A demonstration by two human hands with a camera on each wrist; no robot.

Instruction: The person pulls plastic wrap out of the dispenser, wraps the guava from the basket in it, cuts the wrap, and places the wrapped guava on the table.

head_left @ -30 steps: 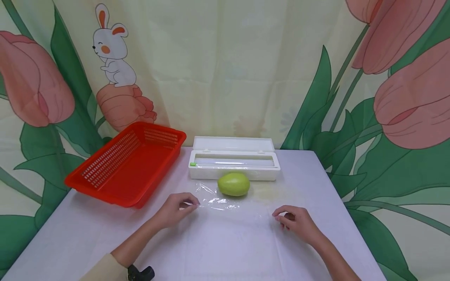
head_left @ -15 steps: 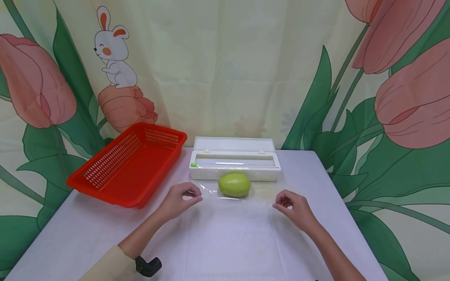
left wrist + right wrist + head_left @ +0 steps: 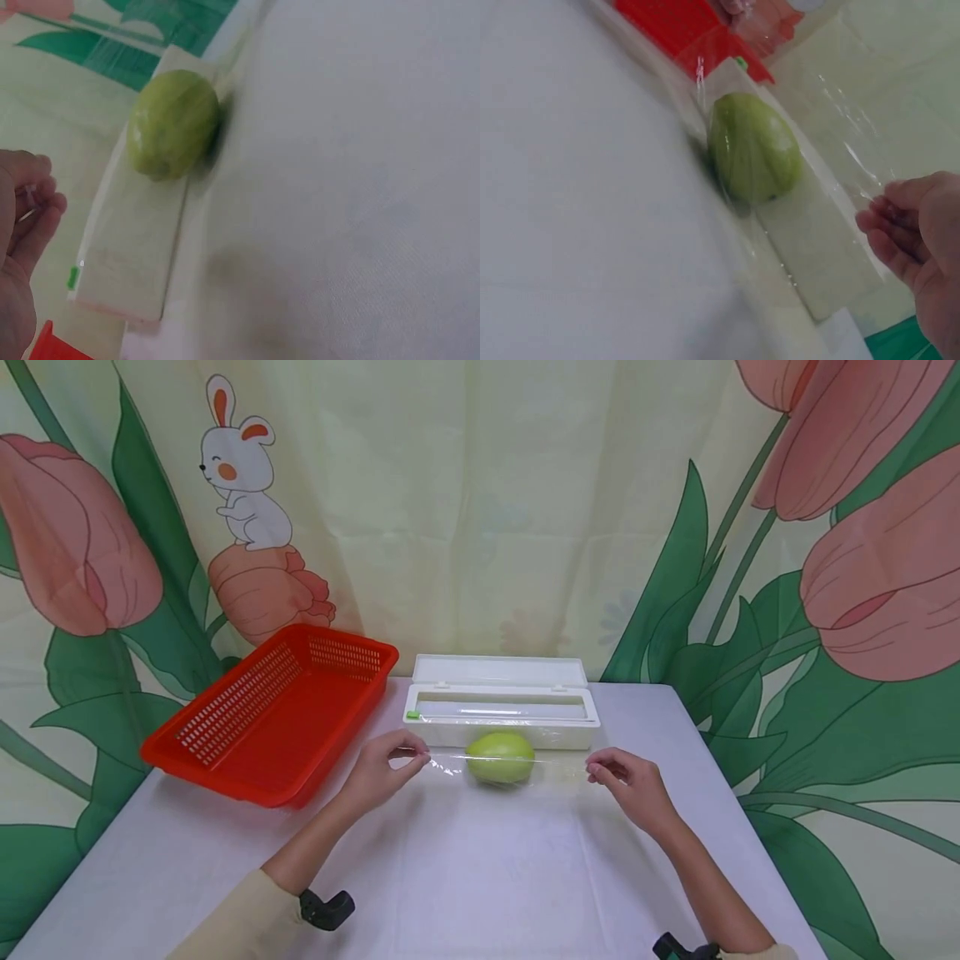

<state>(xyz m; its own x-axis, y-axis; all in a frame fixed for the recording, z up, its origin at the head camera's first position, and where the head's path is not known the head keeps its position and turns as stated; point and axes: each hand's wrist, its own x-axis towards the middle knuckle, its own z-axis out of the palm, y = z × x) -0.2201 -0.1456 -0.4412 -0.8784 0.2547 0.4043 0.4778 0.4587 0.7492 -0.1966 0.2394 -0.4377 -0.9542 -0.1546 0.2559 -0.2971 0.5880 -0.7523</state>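
My left hand (image 3: 384, 770) pinches one corner of a clear sheet of cling film (image 3: 448, 763) between thumb and fingers. At the opposite corner my right hand (image 3: 632, 787) pinches the same film, so its edge stretches straight between them. An oval green fruit (image 3: 500, 768) sits on the table just behind that edge and shows through the film. Behind the fruit stands a white cling film dispenser (image 3: 442, 733), its lid (image 3: 498, 671) raised and a roll (image 3: 502, 708) inside. In the right wrist view, shiny film (image 3: 840, 124) runs to the fingertips.
A red perforated basket (image 3: 300, 718) stands at the back left of the white-covered table (image 3: 487, 893). A curtain (image 3: 465, 527) printed with tulips and a rabbit hangs behind the table. A black strap device (image 3: 327, 910) is on the left wrist.
Both hands have moved away from me and up, drawing the film's edge from in front of the fruit to across it. The fruit, dispenser and basket have stayed put.
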